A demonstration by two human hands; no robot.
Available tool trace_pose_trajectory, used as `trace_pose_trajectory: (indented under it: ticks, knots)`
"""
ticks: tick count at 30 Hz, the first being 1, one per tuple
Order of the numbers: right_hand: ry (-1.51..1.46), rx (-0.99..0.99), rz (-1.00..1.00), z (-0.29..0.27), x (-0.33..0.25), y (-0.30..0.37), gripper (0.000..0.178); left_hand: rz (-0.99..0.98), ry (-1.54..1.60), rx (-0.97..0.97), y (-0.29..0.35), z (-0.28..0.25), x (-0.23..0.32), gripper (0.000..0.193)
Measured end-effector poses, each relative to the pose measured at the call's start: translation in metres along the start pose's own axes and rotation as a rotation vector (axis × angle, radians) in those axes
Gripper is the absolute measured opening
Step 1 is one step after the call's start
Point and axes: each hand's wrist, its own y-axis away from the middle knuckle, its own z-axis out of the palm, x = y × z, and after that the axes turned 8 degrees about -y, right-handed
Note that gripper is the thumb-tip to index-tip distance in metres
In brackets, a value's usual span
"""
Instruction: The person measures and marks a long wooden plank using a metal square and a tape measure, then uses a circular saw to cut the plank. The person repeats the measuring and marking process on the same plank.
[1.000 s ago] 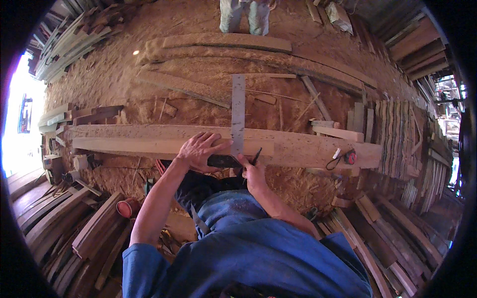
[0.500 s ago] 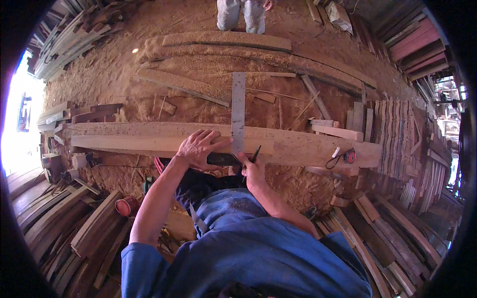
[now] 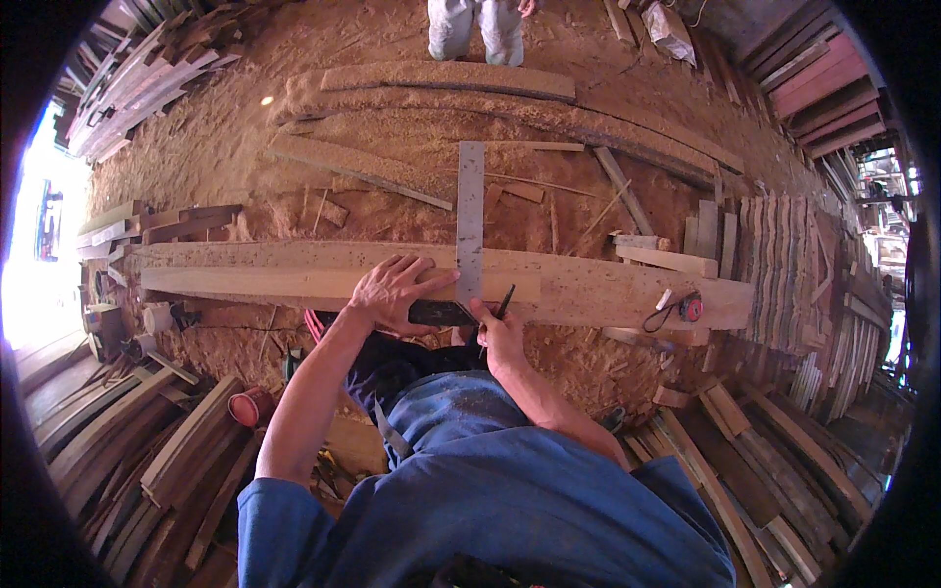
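A long pale wooden plank point(image 3: 588, 282) lies across the sawdust floor in front of me. A try square rests on it, its steel blade point(image 3: 470, 211) pointing away and its dark stock point(image 3: 439, 313) against the near edge. My left hand point(image 3: 394, 292) presses flat on the plank and the stock. My right hand point(image 3: 498, 333) holds a dark pencil point(image 3: 504, 300) at the blade's right edge, tip on the wood.
A tape measure point(image 3: 691, 307) with a cord lies on the plank's right end. Another person's legs point(image 3: 474, 27) stand at the far side. Long boards point(image 3: 470, 83) lie on the sawdust beyond. Stacked planks point(image 3: 784, 265) fill the right, more timber the left.
Hands, square and pencil stay in place on the plank. The view has shifted slightly.
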Motion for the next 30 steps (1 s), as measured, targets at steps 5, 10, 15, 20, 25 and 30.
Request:
trace_pose_trajectory:
  ticks: [5,10,15,20,25,30]
  knots:
    - [0.003,0.0,0.025,-0.001,0.0,-0.002,0.02,0.0,0.011,0.005,0.0,-0.001,0.001,0.105]
    - [-0.001,0.015,0.012,0.002,-0.001,0.0,0.018,0.003,-0.015,0.025,0.0,0.001,0.001,0.104]
    - [0.036,-0.034,0.071,0.004,-0.013,0.005,0.019,-0.006,0.004,-0.008,0.001,0.001,0.0,0.103]
    - [0.209,0.041,-0.131,-0.01,-0.034,0.033,0.025,0.003,-0.009,-0.016,0.002,0.002,-0.002,0.102]
    - [0.51,-0.068,-0.776,-0.013,-0.061,0.043,0.04,-0.018,-0.008,0.018,0.006,0.008,-0.001,0.099]
    - [0.663,-0.088,-0.619,0.004,-0.082,0.039,0.03,0.003,0.022,0.059,0.004,0.006,-0.002,0.097]
